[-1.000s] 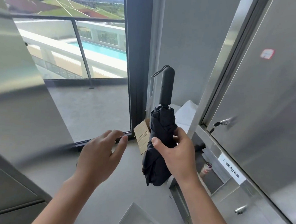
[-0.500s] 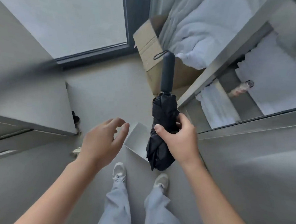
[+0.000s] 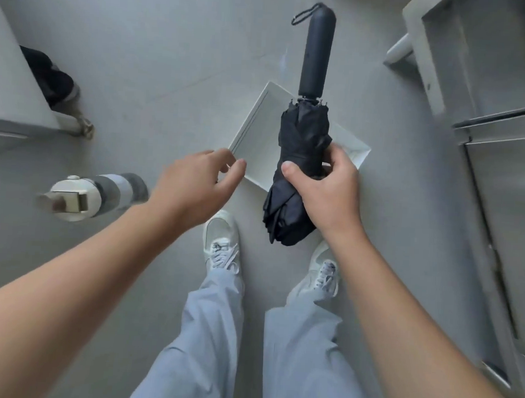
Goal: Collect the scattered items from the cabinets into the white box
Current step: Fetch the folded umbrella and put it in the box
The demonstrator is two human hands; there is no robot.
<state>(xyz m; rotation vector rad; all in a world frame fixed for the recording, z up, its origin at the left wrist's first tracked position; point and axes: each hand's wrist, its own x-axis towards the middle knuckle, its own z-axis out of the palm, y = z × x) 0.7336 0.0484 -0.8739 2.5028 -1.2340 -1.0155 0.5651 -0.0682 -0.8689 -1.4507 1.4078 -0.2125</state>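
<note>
My right hand (image 3: 325, 190) grips a folded black umbrella (image 3: 301, 134) round its bundled canopy, handle pointing away from me. It hangs above the white box (image 3: 255, 137), which lies open on the grey floor just ahead of my feet. My left hand (image 3: 195, 186) hovers beside the box's near left corner, fingers relaxed and holding nothing. The umbrella and my hand hide part of the box's inside; what shows of it looks bare.
A white and grey bottle (image 3: 94, 196) shows at the left, blurred. A dark object (image 3: 48, 75) sits under the cabinet edge at far left. Metal cabinets (image 3: 499, 180) line the right side. My white shoes (image 3: 222, 239) stand just short of the box.
My view has tilted down from the window and cabinets to the floor. The umbrella, held in my right hand, has come over the white box. My left hand stays beside it.
</note>
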